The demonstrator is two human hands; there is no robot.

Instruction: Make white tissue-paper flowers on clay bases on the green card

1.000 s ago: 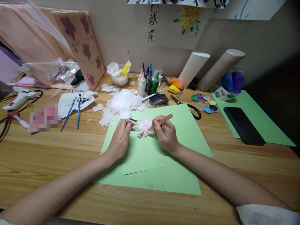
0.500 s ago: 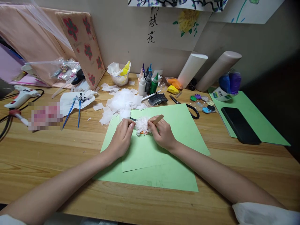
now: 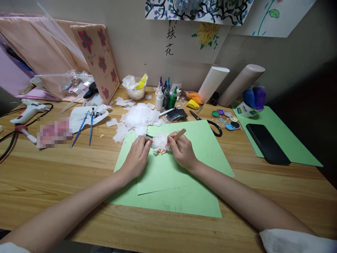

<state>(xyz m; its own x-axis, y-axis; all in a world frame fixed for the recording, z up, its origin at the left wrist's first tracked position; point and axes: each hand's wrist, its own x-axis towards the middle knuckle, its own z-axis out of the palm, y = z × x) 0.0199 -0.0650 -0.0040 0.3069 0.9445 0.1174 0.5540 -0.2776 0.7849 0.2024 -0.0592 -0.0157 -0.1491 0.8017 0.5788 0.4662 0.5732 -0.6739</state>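
Observation:
A small craft piece (image 3: 160, 142) covered in crumpled white tissue paper lies on the green paper (image 3: 179, 196), with bits of orange at its lower edge. A short dark strip (image 3: 149, 136) shows at its upper left. At the piece's left edge, my left hand (image 3: 135, 153) has its fingers curled and the thumb pressed against them. My right hand (image 3: 183, 149) pinches a flat wooden craft stick (image 3: 180, 133) slanting up to the right. The stick's lower end is hidden by the fingers, which touch the tissue's right side.
Loose white paper squares (image 3: 138, 117) are heaped behind my left hand. Glue bottles (image 3: 165, 98), black scissors (image 3: 216, 128) and clay packets (image 3: 194, 100) stand or lie along the back. Left are paintbrushes (image 3: 91, 128) and a glue gun (image 3: 28, 110); right, a black phone (image 3: 268, 144).
The camera has tilted slightly, so the whole scene sits a little lower. Both hands keep nearly the same hold, and the stick has shifted barely to the right.

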